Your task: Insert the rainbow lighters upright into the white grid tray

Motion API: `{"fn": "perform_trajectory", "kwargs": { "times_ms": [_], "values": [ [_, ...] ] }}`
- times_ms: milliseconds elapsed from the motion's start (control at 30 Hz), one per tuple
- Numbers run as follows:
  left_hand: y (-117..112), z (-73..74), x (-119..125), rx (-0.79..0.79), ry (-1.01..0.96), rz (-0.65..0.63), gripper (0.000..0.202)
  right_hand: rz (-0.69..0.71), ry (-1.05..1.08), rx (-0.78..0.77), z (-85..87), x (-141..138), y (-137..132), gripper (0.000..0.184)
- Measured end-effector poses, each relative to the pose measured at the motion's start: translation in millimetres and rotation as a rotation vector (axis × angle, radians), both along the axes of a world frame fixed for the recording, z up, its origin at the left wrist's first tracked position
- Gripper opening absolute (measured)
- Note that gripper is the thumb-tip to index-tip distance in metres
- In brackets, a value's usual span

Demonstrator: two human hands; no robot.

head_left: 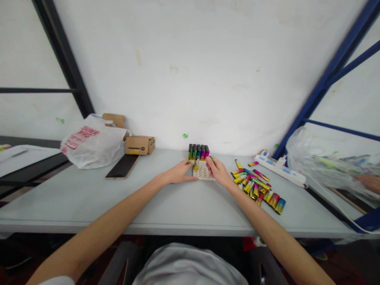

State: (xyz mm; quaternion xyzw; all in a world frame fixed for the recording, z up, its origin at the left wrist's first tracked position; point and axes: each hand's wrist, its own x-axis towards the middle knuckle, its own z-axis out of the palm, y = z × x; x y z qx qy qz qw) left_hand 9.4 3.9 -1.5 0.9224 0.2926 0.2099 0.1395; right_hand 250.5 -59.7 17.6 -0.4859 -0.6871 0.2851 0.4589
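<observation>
A white tray [203,172] with rows of small round recesses lies on the grey table in front of me. My left hand [179,173] grips its left side, thumb along the front edge and fingers by the back corner. One lighter [196,164], gold-yellow with a dark top, stands upright at the tray's back left. Over the right part of the tray, my right hand [218,171] is closed with fingertips together around a lighter, of which only a small greenish bit shows. Just behind, a block of upright lighters [198,152] with black tops and rainbow metallic bodies stands against the wall.
Loose shiny lighters [255,185] lie heaped to the right. Beyond them are a white power strip [282,169] and its cable. Leftward sit a phone [122,166], a cardboard box [139,145] and a white plastic bag [95,141]. A blue metal post [323,83] rises at right.
</observation>
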Motion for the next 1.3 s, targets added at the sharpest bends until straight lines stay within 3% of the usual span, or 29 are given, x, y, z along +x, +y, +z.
{"fn": "perform_trajectory", "kwargs": {
  "times_ms": [167,300,567,767,933,1167,1300],
  "values": [
    [-2.7,-1.6,3.1,-0.029,0.002,0.011,0.081,-0.079,-0.342,0.231,-3.3,1.4,1.7,0.045],
    [-2.9,-3.4,4.5,-0.030,-0.001,0.012,0.081,-0.031,-0.487,0.197,-1.6,1.0,-0.3,0.040],
    [-3.2,-3.5,4.0,-0.018,0.018,0.003,0.079,-0.013,-0.442,0.225,3.3,4.3,2.1,0.033],
    [-2.8,-3.7,4.6,0.000,0.002,-0.025,0.080,0.033,-0.347,0.152,-5.7,9.1,7.2,0.033],
    [-1.5,-4.7,4.8,0.003,0.004,-0.024,0.077,0.052,-0.338,0.284,-14.0,9.3,13.0,0.038],
    [-1.5,-5.2,4.6,0.000,0.008,-0.021,0.076,0.076,-0.413,0.239,-14.0,6.7,15.4,0.036],
    [-0.5,-4.9,4.6,-0.002,0.011,-0.013,0.075,0.073,-0.487,0.291,-9.7,3.9,10.8,0.032]
  ]
}}
